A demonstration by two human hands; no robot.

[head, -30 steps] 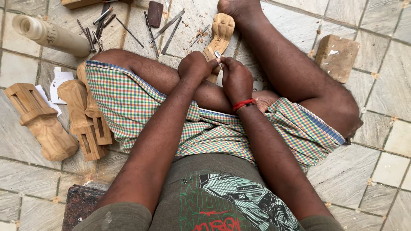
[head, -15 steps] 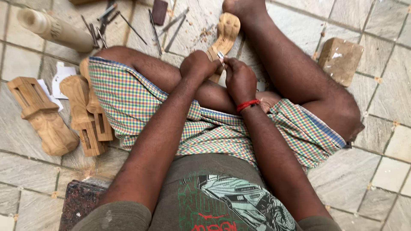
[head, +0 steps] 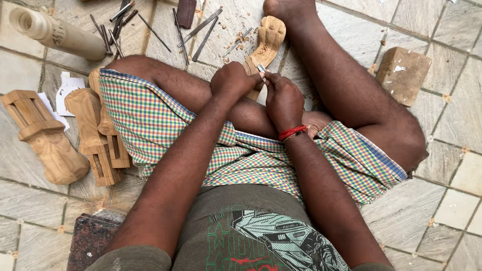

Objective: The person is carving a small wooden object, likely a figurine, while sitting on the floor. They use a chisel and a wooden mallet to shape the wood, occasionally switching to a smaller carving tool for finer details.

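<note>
I sit cross-legged on a stone floor and look down at my lap. A pale wooden carving rests against my leg with its rounded head pointing away from me. My left hand is closed around the carving's lower part. My right hand, with a red thread at the wrist, grips a small metal chisel whose tip shows between the two hands, pressed to the wood. Wood chips lie around the carving.
Several thin metal carving tools lie on the floor ahead. At my left lie carved wooden pieces, a turned wooden cylinder and paper scraps. A rough wooden block sits at right. A dark stone slab lies near left.
Both hands stay pressed together on the carving. The view has shifted slightly; the hands and the chisel have barely moved.
</note>
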